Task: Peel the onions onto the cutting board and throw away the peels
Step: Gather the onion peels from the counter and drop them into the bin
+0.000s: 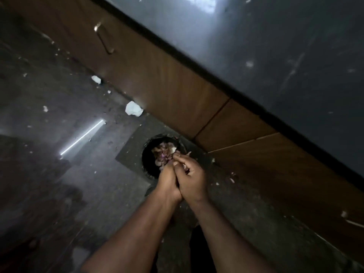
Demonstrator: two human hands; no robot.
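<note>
Presently my fingers [178,161] are curled together, both hands cupping onion peels [186,166] directly over the dark bin [146,156], which already holds peels. I judge it best to part the palms low above its mouth; scraps litter the floor [59,115].

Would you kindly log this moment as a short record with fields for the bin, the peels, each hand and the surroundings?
bin: dark round bin on the floor, beside the wooden cabinet fronts
peels: purplish onion peels piled inside the bin
left hand: left hand over the bin's near rim, pressed against the right hand
right hand: right hand beside it, fingers curled toward the peels
grip: whether either hand holds peels cannot be told
floor: white scraps and small bits scattered about
</note>
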